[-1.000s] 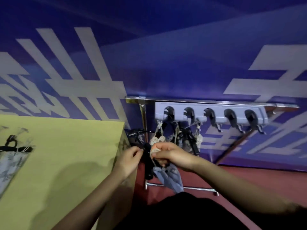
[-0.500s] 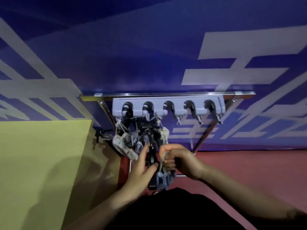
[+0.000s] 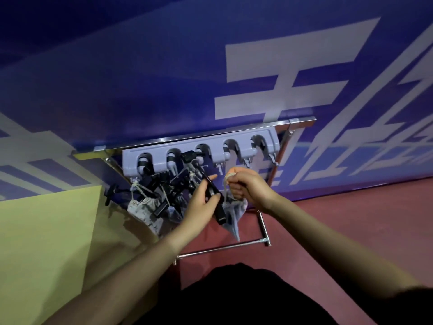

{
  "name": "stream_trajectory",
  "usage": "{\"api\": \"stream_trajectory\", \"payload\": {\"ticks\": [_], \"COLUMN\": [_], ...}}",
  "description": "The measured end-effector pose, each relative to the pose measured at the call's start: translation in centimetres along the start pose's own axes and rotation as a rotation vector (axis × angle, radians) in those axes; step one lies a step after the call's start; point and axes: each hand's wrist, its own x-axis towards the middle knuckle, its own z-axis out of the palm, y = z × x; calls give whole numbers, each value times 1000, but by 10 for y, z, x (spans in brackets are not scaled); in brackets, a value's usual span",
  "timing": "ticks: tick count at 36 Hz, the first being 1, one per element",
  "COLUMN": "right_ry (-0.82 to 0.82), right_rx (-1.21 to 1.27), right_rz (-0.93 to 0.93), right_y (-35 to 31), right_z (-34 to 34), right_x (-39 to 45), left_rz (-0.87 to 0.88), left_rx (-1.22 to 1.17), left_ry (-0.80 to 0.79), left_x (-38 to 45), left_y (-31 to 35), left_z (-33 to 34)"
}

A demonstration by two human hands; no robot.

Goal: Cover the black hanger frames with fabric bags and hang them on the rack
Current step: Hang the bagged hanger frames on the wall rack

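Observation:
A grey rack [image 3: 243, 143] with several clip slots hangs from a metal rail on the blue wall. Under its left slots hang several black hanger frames and a patterned fabric bag [image 3: 144, 208]. My left hand [image 3: 201, 200] grips a black hanger frame [image 3: 216, 207] that is partly inside a grey-blue fabric bag [image 3: 233, 215]. My right hand [image 3: 243, 184] pinches the bag's drawstring just below the rack's middle slots. The frame's top reaches up toward the third slot.
A yellow-green table [image 3: 46, 231] fills the lower left, its corner close to the rack. The metal stand's lower bar [image 3: 222, 248] runs across above the red floor [image 3: 351, 219]. The rack's right two slots hold nothing.
My view swung left to right along the rack. Both hands rose with the bagged hanger frame to just under the rack's middle slots. The right hand now pinches the drawstring higher up.

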Motion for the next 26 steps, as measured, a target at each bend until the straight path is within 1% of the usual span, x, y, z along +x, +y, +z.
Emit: {"api": "stream_trajectory", "payload": {"ticks": [4,8,10,13,14,16,19,21,23,26], "right_ry": [20,33,72,134,139,116,49,20,18,56], "right_rx": [-238,-525,-617,-740,-782,-871,-1018,-1125,-1174,-1167], "right_rz": [-71,-153,-177,-184,-182,-166,-158,-174,-191,-174], "right_y": [-7,-13,-13,-12,-12,-11,-10,-12,-13,-12], "right_z": [-3,-6,-9,-14,-15,-16,-14,-12,-12,-16], "right_x": [11,27,39,55,59,63,65,65,65,64], "left_rz": [-7,-39,-35,61,92,125,119,74,52,65], "left_rx": [133,353,377,267,230,180,154,199,273,316], "left_ry": [0,104,200,426,464,444,276,174,143,137], "left_x": [14,25,23,14,13,14,23,29,36,44], "left_y": [0,-6,-5,1,2,4,9,12,12,11], "left_z": [-6,-14,-15,-15,-16,-16,-14,-11,-7,-3]}}
